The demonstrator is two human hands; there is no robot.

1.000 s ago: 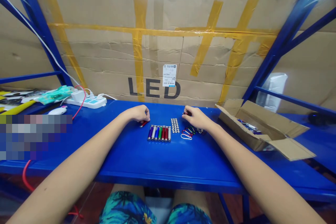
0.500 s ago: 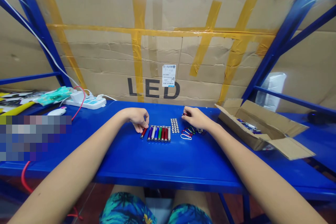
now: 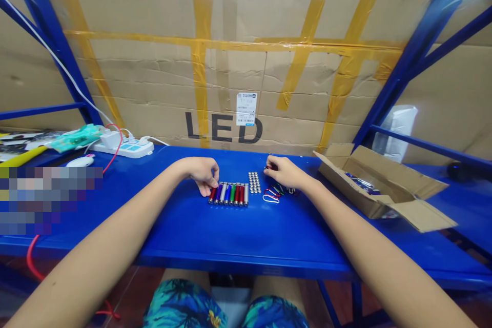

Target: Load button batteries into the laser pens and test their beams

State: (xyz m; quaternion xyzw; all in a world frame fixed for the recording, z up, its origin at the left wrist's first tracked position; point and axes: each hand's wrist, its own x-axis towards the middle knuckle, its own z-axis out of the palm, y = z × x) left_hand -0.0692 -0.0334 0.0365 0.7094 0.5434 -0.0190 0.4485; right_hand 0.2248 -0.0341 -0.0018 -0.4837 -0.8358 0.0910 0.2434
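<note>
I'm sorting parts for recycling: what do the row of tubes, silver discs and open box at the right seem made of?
Row of tubes: probably glossy metal, given their highlights and silvery ends, though coated plastic is possible.
Silver discs: likely polished metal, from their bright shine.
Open box: matte brown cardboard, judging by its folded flaps.

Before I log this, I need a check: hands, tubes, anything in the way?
Left hand at red tube, row's left end. Right hand holds something red, mostly hidden. Discs between tubes and carabiners.
</note>
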